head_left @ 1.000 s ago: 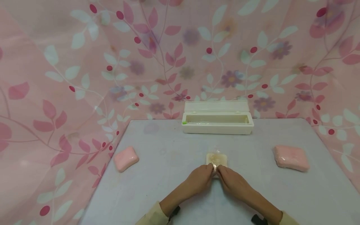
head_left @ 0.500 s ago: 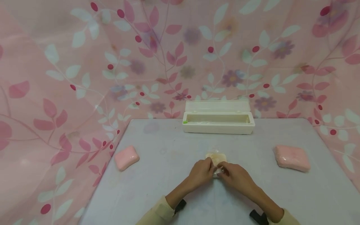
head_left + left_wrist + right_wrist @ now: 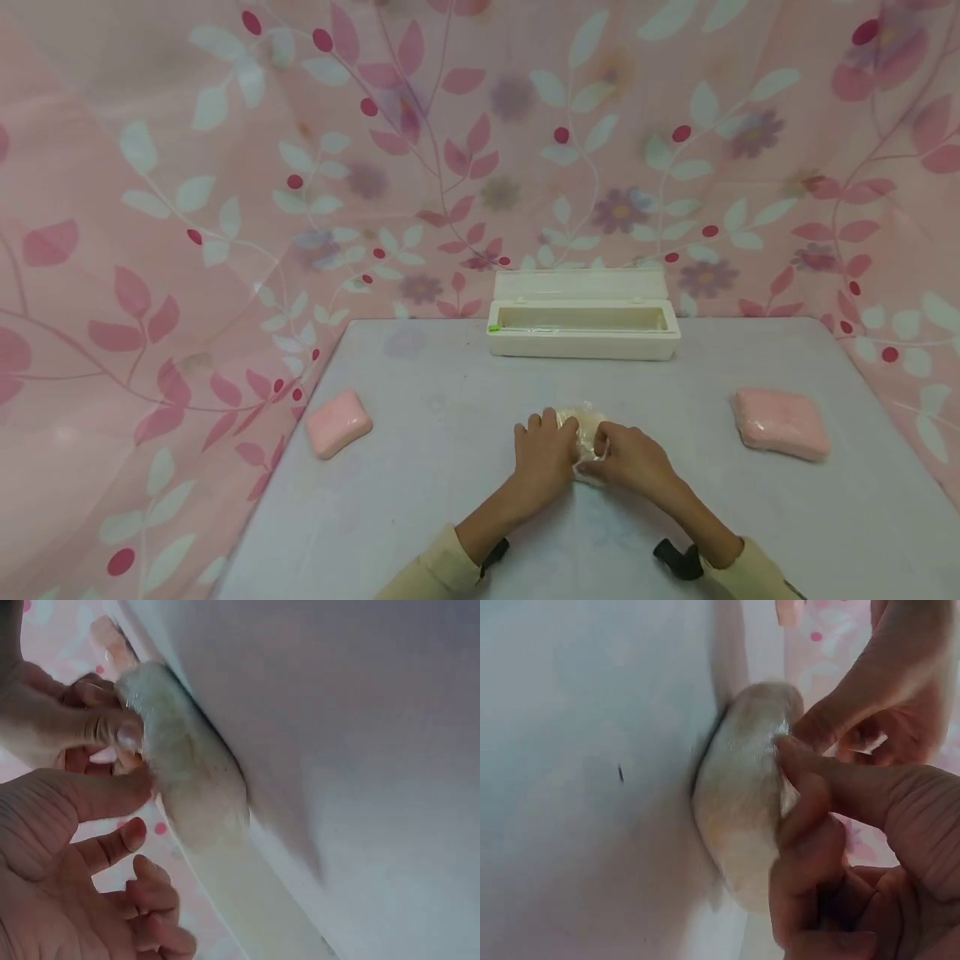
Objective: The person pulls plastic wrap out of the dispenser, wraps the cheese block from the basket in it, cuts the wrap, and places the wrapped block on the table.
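A cream bar of soap [image 3: 582, 425], loosely covered in shiny clear film, lies on the table between the two hands. In the left wrist view the cling film [image 3: 146, 694] bunches along the soap's edge. My left hand [image 3: 542, 454] is at the soap's left side, its thumb touching the wrapped top. The left hand's other fingers [image 3: 154, 900] are spread and loosely bent, apart from the soap. From the right, my right hand [image 3: 637, 462] pinches the film between thumb and fingers. Part of the soap is hidden by the hands.
A long white cling film dispenser [image 3: 583, 343] with its lid raised stands at the table's back, a green piece at its left end. Pink wrapped soap bars lie far left [image 3: 339, 423] and far right [image 3: 780, 423]. Floral curtain [image 3: 420, 167] hangs behind the table [image 3: 420, 500].
The left hand goes from pinching beside the right hand to spreading its fingers along the soap's left side. The right hand has shifted slightly right, and the soap has turned a little.
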A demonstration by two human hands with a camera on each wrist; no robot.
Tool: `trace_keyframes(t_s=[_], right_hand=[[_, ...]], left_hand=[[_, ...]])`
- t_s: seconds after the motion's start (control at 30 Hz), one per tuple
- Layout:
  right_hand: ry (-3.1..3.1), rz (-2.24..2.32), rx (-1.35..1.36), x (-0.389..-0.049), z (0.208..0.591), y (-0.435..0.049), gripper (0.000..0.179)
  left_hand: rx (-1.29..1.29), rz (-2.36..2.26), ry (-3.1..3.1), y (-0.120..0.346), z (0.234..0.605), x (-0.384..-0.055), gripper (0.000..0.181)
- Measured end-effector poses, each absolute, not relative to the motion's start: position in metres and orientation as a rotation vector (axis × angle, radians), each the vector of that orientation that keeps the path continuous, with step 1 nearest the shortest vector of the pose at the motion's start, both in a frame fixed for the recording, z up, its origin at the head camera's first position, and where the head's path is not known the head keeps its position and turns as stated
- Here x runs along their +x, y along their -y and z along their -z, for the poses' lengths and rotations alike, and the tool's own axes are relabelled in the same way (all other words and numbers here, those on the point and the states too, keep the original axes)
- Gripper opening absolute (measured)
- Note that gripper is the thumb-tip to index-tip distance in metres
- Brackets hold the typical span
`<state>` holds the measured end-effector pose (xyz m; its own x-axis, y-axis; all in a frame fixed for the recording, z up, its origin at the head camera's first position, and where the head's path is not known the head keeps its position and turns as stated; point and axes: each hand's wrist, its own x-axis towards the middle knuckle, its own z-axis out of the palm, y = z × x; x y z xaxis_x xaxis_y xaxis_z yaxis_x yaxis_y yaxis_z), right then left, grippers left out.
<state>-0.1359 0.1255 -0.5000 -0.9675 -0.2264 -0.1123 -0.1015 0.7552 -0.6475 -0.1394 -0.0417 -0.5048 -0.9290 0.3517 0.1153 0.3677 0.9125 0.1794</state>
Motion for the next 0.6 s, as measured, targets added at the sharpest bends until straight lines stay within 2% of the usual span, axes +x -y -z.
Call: trace_keyframes(t_s=[0.1, 0.23, 0.47, 0.6], right_hand=[[-2.797, 0.899, -0.211, -0.137, 0.499, -0.125, 0.048], [-2.78, 0.848, -0.195, -0.14, 0.502, -0.125, 0.051], [-2.783, 0.863, -0.215, -0.147, 0.509, -0.125, 0.051], [-2.704, 0.968, -0.319, -0.15, 0.512, -0.134, 0.049]], left_hand=[[-0.447, 0.306, 3.04, 0.041, 0.503, -0.143, 0.044], [-0.298, 0.454, 3.152, 0.044, 0.509, -0.152, 0.065], [-0.234, 0.528, 3.216, 0.047, 0.515, -0.165, 0.07], [-0.232, 0.458, 3.199, 0.043, 0.508, -0.162, 0.067]])
